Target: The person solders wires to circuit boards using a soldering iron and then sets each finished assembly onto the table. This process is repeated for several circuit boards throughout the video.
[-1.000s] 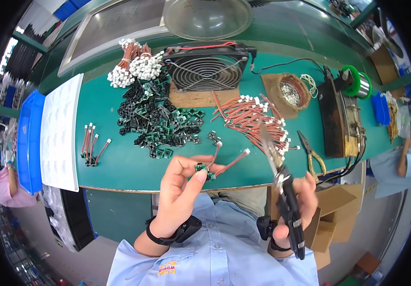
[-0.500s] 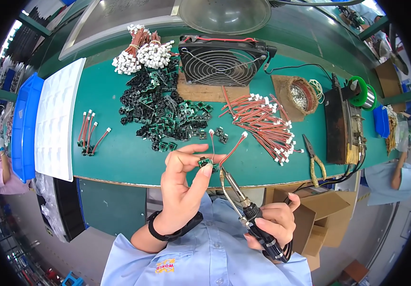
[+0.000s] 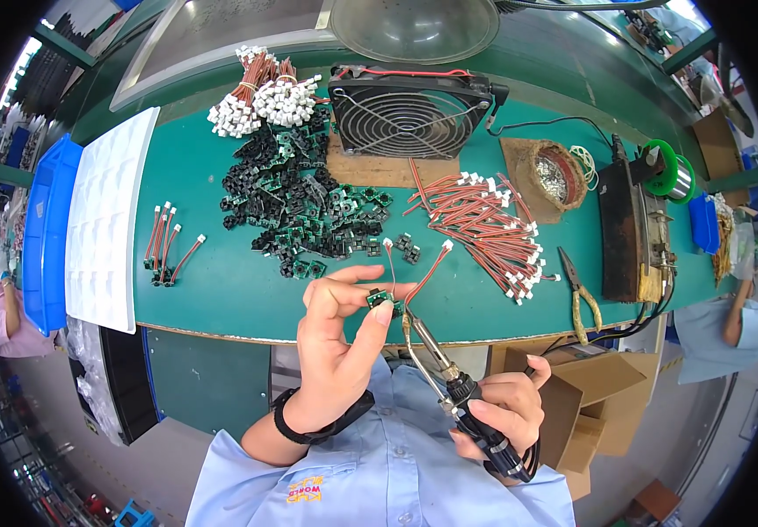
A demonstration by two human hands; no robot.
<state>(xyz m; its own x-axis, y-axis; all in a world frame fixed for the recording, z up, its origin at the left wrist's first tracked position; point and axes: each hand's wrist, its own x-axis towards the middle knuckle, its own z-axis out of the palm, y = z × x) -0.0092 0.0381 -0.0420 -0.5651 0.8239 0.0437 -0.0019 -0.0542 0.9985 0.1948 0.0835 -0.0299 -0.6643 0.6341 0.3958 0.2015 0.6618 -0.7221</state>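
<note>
Between the thumb and fingers of my left hand (image 3: 337,321) are small green circuit boards (image 3: 379,299), held just past the table's front edge. Two red-brown wire leads with white plugs rise from them; the right-hand lead (image 3: 430,274) slants up and right. My right hand (image 3: 506,411) is wrapped round a black soldering iron (image 3: 477,423) with a thin metal feed tube alongside. Its tip meets or nearly meets the boards; exact contact is too small to tell. Beyond my left hand lies a heap of black-and-green board parts (image 3: 300,202).
Finished-looking boards with leads (image 3: 166,250) lie left, beside a white tray (image 3: 102,220) and blue bin (image 3: 49,237). A fan (image 3: 409,114) stands behind loose wire leads (image 3: 484,233). Pliers (image 3: 579,299), a solder-scrap bowl (image 3: 559,176), solder spool (image 3: 670,171) and soldering station (image 3: 625,237) are right.
The boards and leads in my left hand have shifted very slightly, the right-hand plug a little to the left. The iron's tip has moved slightly with them. Both grips are the same.
</note>
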